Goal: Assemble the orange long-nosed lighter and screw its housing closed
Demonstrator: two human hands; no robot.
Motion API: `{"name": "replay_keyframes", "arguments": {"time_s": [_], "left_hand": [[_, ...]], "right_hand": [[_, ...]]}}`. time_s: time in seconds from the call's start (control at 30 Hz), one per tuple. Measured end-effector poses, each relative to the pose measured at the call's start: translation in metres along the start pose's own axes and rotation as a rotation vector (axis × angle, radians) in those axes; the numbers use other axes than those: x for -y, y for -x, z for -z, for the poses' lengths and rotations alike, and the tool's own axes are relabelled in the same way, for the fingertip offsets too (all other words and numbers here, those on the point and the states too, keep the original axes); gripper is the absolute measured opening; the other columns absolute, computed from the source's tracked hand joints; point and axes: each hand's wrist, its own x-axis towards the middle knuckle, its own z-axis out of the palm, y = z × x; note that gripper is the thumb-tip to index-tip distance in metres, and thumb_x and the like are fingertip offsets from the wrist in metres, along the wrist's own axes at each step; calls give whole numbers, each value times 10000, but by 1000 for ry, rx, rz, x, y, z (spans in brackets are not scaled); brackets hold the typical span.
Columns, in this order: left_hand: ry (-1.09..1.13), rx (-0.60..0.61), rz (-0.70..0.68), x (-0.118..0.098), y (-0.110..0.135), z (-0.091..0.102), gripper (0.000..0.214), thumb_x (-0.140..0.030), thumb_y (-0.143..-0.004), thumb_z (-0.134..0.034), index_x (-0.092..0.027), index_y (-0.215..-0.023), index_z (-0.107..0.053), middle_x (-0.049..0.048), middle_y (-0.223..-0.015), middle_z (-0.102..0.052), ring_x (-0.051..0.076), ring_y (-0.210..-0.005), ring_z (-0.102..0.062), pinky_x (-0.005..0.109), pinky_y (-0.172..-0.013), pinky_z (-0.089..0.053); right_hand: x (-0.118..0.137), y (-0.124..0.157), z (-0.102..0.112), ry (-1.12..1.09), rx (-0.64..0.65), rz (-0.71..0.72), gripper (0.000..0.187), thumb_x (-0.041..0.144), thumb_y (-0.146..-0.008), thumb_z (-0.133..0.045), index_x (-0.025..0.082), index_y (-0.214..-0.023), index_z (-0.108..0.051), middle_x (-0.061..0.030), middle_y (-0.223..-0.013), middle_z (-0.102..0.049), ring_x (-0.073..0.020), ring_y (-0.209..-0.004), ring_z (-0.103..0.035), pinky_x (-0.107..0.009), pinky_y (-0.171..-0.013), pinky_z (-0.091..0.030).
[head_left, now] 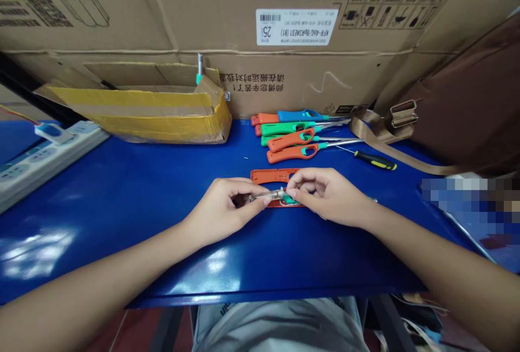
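Note:
My left hand (238, 199) pinches a slim, clear lighter fuel tank (276, 195) between thumb and fingers, holding it lengthwise above the table. At the tank's right end, the fingers of my right hand (320, 192) are closed in a pinch; what lies between them is hidden. Just behind my hands is an orange lighter shell half (266, 176), its hollow inside facing up. Another orange shell piece (280, 204) shows beneath the tank, with a green part (289, 199) and thin white wire at it, partly covered by my right hand.
Several long-necked lighters (290, 151) in orange, green and blue lie piled behind my hands. A black-and-yellow screwdriver (376, 160) and a brown strap (426, 162) are to their right. An open carton (162, 119) and a power strip (49, 151) stand on the left of the blue table (122, 195).

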Motion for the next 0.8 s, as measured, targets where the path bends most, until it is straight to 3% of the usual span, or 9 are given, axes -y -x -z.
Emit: {"name": "replay_keyframes", "arguments": {"time_s": [0.2, 0.4, 0.8], "left_hand": [[-3, -20, -11, 0, 1, 1, 215, -329, -909, -696, -175, -968, -833, 62, -839, -768, 139, -656, -614, 239, -560, -401], [-4, -11, -37, -1, 1, 2, 211, -321, -911, -695, -179, -985, -833, 66, -857, -772, 145, -671, -623, 240, -568, -413], [-4, 3, -69, 3, 2, -1, 208, -318, -922, -693, -180, -998, -830, 57, -838, -768, 131, -645, -593, 237, -571, -411]], "right_hand": [[-5, -2, 6, 282, -64, 333, 161, 285, -939, -633, 180, -944, -755, -12, -770, -653, -83, -586, -507, -215, -527, -383], [-7, -1, 8, 374, -76, 552, 154, 204, -978, -588, 187, -967, -741, -57, -901, -737, -139, -781, -650, -258, -690, -491], [-6, 0, 6, 466, -82, 638, 177, 155, -986, -543, 194, -948, -711, -53, -875, -743, -149, -792, -667, -262, -700, -504]]}}
